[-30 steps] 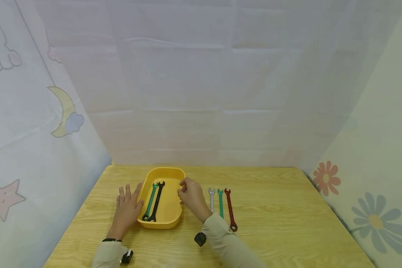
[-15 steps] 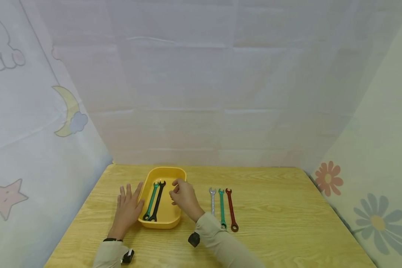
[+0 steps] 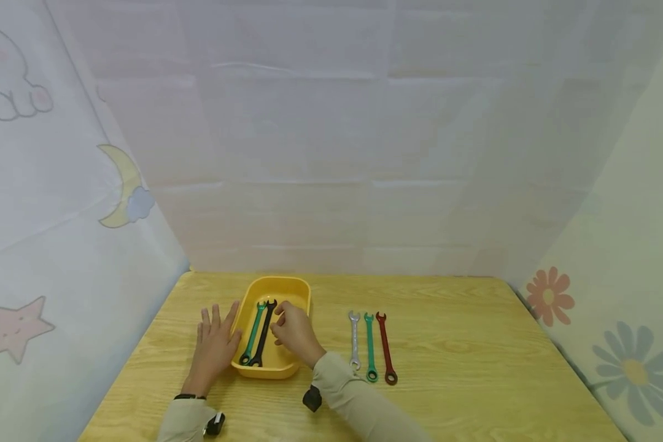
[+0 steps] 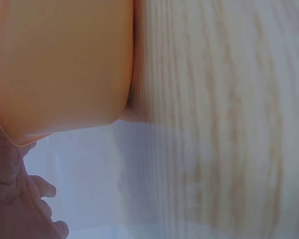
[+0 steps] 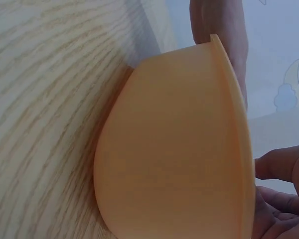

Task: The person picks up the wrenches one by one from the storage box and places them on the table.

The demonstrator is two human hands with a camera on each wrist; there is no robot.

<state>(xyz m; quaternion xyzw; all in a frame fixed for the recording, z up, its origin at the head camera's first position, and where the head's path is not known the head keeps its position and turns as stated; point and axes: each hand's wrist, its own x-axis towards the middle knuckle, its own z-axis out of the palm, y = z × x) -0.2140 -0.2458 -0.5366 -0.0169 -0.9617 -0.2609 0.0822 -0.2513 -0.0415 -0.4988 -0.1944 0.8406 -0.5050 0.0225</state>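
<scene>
A yellow tray (image 3: 301, 287) stands on the wooden table and holds a green wrench (image 3: 252, 336) and a black wrench (image 3: 263, 334) side by side. My left hand (image 3: 215, 344) lies flat on the table with straight fingers against the tray's left wall. My right hand (image 3: 288, 329) hovers over the tray's right half, fingers loosely curled beside the black wrench, with nothing seen in them. The left wrist view shows the tray's outer wall (image 4: 65, 64) and part of my left hand (image 4: 12, 199). The right wrist view shows the tray's wall (image 5: 169, 159) and my right hand's fingers (image 5: 281, 167).
Right of the tray, a silver wrench (image 3: 355, 339), a green wrench (image 3: 370, 347) and a red wrench (image 3: 385, 348) lie in a row on the table (image 3: 475, 356). Pale cloth walls close in the table's back and both sides.
My right hand has moved left from the tray's right rim to over the tray, close to the black wrench. My left hand has stayed in place.
</scene>
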